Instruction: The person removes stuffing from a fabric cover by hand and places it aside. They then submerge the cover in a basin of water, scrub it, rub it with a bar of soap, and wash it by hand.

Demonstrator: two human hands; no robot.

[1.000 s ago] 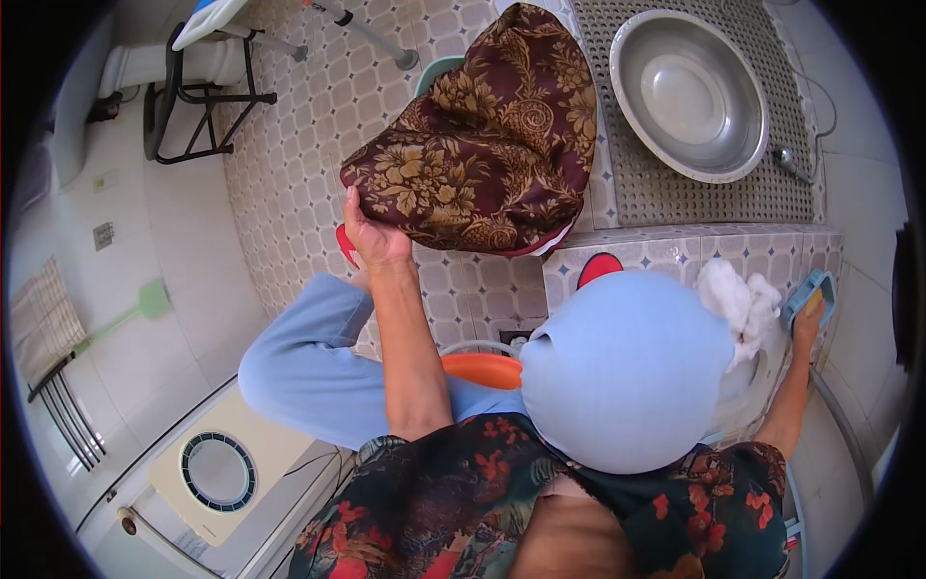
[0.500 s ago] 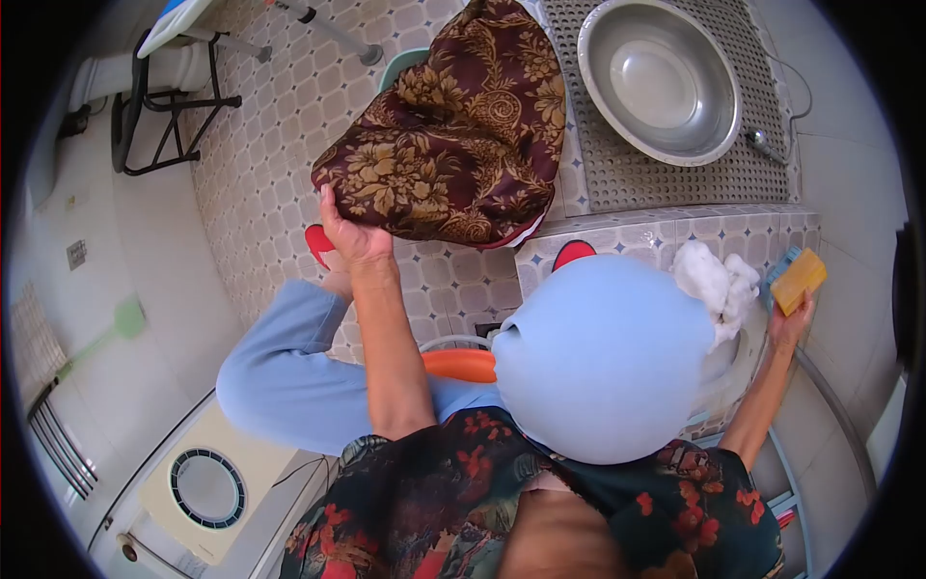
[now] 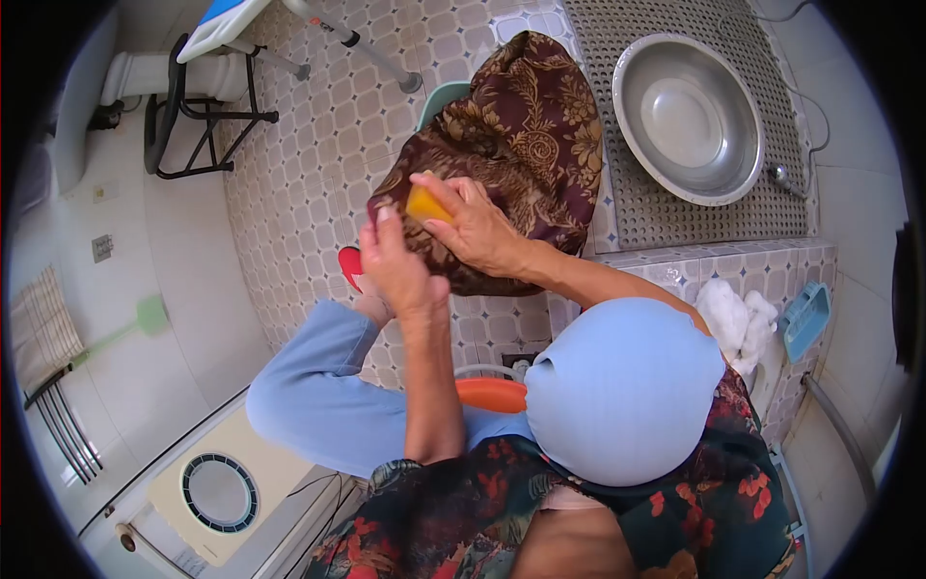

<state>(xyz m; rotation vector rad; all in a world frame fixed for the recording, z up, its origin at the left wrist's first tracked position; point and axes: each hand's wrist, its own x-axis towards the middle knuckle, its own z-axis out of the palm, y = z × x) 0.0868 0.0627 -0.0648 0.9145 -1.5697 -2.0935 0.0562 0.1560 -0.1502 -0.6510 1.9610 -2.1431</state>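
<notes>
My right hand [image 3: 482, 232] grips a yellow bar of soap [image 3: 425, 206], which lies against a maroon cloth [image 3: 545, 125] with a gold flower pattern. At the cloth's left edge, my left hand [image 3: 400, 275] pinches the fabric between thumb and fingers. Most of a green basin [image 3: 444, 98] is hidden beneath the draped cloth; only its rim shows at the upper left. The two hands are close together, left below right.
A large metal basin [image 3: 685, 121] rests on a grey perforated mat [image 3: 666, 217]. To the right are a blue soap dish [image 3: 806, 320] and a white wet cloth [image 3: 738, 323]. A white-topped metal-legged stool [image 3: 357, 43] and a black folding frame [image 3: 207, 116] stand at the upper left.
My right hand has brought the soap from beside the blue dish at the right over to the cloth. My left hand keeps its hold on the cloth's edge. The view has shifted slightly.
</notes>
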